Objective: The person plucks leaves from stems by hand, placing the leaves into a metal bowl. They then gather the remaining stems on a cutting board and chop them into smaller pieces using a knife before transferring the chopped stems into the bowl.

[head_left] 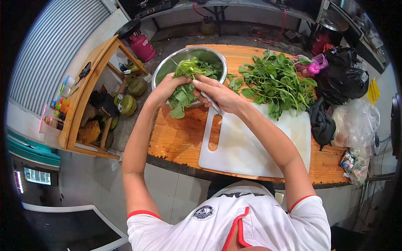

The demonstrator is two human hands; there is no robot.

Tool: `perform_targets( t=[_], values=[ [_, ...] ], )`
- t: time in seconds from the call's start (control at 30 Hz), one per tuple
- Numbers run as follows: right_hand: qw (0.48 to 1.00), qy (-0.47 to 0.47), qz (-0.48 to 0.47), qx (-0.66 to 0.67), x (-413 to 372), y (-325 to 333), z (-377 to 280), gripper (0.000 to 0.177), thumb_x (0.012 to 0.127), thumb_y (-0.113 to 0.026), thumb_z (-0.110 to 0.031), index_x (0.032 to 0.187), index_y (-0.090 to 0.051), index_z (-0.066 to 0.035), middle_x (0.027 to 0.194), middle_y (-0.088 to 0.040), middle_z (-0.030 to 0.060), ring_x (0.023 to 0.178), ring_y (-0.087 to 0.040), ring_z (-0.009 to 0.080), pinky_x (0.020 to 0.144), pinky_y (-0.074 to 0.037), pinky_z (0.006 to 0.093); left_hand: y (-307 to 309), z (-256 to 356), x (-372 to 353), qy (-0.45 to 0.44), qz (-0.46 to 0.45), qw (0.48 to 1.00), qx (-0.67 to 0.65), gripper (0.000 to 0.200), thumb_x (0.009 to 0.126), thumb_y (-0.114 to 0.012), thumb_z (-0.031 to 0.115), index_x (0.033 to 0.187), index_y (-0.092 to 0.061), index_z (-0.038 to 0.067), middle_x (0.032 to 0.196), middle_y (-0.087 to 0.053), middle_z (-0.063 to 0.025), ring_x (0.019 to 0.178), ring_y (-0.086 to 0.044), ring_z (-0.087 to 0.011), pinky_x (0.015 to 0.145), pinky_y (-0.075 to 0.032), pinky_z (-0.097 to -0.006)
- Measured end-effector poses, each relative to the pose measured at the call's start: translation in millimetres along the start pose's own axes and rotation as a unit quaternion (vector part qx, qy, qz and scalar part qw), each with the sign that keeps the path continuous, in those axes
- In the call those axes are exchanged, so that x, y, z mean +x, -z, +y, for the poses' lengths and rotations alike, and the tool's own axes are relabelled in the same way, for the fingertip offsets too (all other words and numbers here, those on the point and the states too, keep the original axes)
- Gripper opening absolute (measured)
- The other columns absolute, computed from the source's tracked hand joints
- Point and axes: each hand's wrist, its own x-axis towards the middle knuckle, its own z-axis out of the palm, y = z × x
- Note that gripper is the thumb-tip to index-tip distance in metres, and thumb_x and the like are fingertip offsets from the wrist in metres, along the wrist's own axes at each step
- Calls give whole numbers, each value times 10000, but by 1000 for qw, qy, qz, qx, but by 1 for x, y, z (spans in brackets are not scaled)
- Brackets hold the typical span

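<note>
Over the near rim of a steel bowl (224, 62), my left hand (167, 87) is closed around a bunch of leafy greens (181, 100). My right hand (215, 92) grips a knife (217, 109) by its handle, and the blade points up and left across the stems in my left hand. Cut greens (211, 71) lie inside the bowl. To the right, a pile of loose leafy greens (276, 79) spreads over the table and the far edge of a white cutting board (255, 142).
A wooden table (176, 138) carries everything. On its right stand a black plastic bag (343, 71), a pink bag (315, 65) and a clear plastic bag (358, 119). A wooden shelf (73, 113) with bottles is at left, near green gas cylinders (125, 104) and a pink cylinder (141, 47).
</note>
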Motion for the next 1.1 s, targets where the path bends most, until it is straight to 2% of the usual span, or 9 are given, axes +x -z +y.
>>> perform_targets(
  t=[0.17, 0.27, 0.37, 0.47, 0.57, 0.67, 0.97, 1.07, 1.1],
  values=[
    [998, -7, -16, 53, 6, 6, -1, 218, 988, -554, -342, 1030, -483, -140, 809, -464, -46, 589, -413, 9, 478, -328, 164, -5, -7, 0, -19, -28, 997, 63, 253, 942, -564, 224, 1095, -596, 25, 970, -650, -43, 852, -628, -115, 742, -527, -274],
    [997, -10, -9, 79, 3, 3, -1, 225, 981, -567, -342, 1036, -481, -142, 804, -462, -51, 582, -402, 2, 474, -324, 162, -2, -12, 6, -43, -53, 987, 145, 257, 919, -543, 131, 1142, -594, 13, 1043, -645, -44, 939, -590, -114, 827, -485, -279],
    [993, -5, -11, 118, 4, 8, 3, 296, 950, -616, -355, 1058, -459, -128, 809, -496, -48, 576, -418, 9, 470, -321, 183, -3, -8, 7, -62, -54, 973, 216, 270, 916, -540, 124, 1160, -582, 18, 1057, -638, -41, 933, -587, -116, 833, -486, -280],
    [991, -5, -9, 130, 4, 7, 2, 214, 975, -579, -342, 1016, -474, -160, 806, -472, -46, 577, -392, 4, 478, -322, 159, -9, -2, 3, -10, -67, 990, 122, 280, 914, -541, 120, 1172, -577, 16, 1064, -639, -43, 943, -598, -120, 839, -492, -279],
    [990, 0, -18, 142, 1, 5, -1, 206, 966, -596, -332, 996, -474, -169, 798, -488, -43, 559, -392, 1, 458, -308, 160, -10, 4, -1, 31, -83, 994, 64, 241, 928, -538, 149, 1133, -578, 28, 981, -633, -15, 891, -609, -113, 778, -518, -267],
    [989, -11, 9, 145, 6, 8, 0, 201, 952, -623, -317, 993, -489, -173, 776, -498, -43, 533, -390, 0, 433, -288, 160, -3, -5, 7, 33, -109, 992, 46, 279, 917, -537, 133, 1176, -564, 31, 1030, -640, -27, 907, -619, -119, 774, -527, -265],
    [993, 23, 74, 92, 7, 12, 2, 273, 936, -643, -308, 1147, -543, -166, 736, -495, -58, 512, -376, 13, 433, -254, 179, -12, 1, 11, -52, -49, 987, 141, 333, 920, -558, 137, 1232, -559, 24, 1103, -640, -32, 957, -588, -106, 846, -477, -272],
    [992, 38, 81, 83, 9, 13, 7, 332, 940, -635, -312, 1221, -527, -173, 733, -486, -60, 506, -365, 12, 433, -248, 181, -13, -1, 11, -56, -28, 980, 190, 335, 905, -571, 178, 1205, -567, 29, 1023, -674, -88, 928, -635, -184, 829, -486, -322],
    [993, 38, 76, 85, 10, 13, 7, 353, 942, -633, -314, 1244, -514, -176, 734, -483, -59, 503, -360, 13, 433, -250, 181, -13, 0, 10, -67, 1, 963, 262, 340, 898, -574, 197, 1196, -569, 34, 999, -674, -118, 923, -638, -227, 825, -485, -344]
  ],
)
